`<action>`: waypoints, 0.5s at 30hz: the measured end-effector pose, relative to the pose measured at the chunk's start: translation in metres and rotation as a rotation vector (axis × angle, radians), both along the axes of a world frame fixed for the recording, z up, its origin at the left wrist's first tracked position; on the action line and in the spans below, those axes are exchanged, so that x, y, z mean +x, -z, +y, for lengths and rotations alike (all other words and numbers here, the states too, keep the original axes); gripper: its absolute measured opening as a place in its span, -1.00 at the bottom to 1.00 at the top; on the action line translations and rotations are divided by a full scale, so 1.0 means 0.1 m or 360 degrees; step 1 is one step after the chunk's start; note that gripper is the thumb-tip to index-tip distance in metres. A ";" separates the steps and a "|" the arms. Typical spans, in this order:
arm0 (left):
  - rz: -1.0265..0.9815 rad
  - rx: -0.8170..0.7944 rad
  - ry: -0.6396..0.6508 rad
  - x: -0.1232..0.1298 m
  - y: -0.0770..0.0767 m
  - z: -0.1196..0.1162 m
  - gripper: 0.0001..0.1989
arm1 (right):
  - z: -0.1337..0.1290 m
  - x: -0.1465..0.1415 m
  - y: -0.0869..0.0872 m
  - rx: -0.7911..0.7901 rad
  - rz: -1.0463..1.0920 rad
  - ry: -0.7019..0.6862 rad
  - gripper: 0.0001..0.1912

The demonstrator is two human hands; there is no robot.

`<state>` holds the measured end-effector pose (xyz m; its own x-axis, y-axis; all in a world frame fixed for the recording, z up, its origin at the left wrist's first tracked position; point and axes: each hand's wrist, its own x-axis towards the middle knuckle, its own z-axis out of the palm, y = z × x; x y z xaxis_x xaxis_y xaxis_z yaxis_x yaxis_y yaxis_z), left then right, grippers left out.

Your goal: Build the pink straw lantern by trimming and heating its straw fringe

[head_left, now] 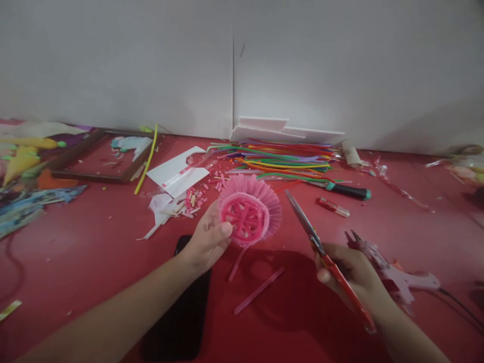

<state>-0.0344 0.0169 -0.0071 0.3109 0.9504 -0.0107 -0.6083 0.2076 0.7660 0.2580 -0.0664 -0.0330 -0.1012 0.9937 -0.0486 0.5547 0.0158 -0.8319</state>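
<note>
My left hand (209,242) grips a round pink craft piece (247,214) at its lower left edge, thumb on the front. A frilled, pleated pink rim fans out around its top and right side, and darker pink strips cross its middle. One pink strip (237,264) hangs below it. In my right hand (350,269) is a pair of scissors (325,257) with red handles, blades pointing up and left, apart from the pink piece. Whether the blades are spread is hard to tell. A loose pink strip (259,291) lies on the red table (287,333) beneath.
A black phone (177,322) lies under my left forearm. To the right are a pink glue gun (404,282) with a cord, a black-handled tool (348,190) and a red lighter (333,206). Colourful pipe cleaners (283,159), pink scraps (194,199) and a brown frame (91,176) lie behind.
</note>
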 end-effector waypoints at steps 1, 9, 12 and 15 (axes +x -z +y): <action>0.0008 0.0012 -0.0001 0.00 0.00 0.00 -0.33 | 0.00 0.00 -0.01 0.0015 -0.0001 -0.0003 -0.27; 0.0045 0.0024 -0.0124 0.00 -0.02 -0.03 -0.54 | 0.03 -0.06 -0.20 0.0016 -0.0066 -0.0025 -0.27; 0.0045 0.0016 -0.0113 0.02 -0.05 -0.04 -0.53 | 0.05 -0.08 -0.29 0.0001 -0.0142 -0.0081 -0.27; 0.0059 0.0007 -0.0109 0.02 -0.08 -0.04 -0.52 | 0.06 -0.09 -0.35 0.0045 -0.0159 -0.0116 -0.27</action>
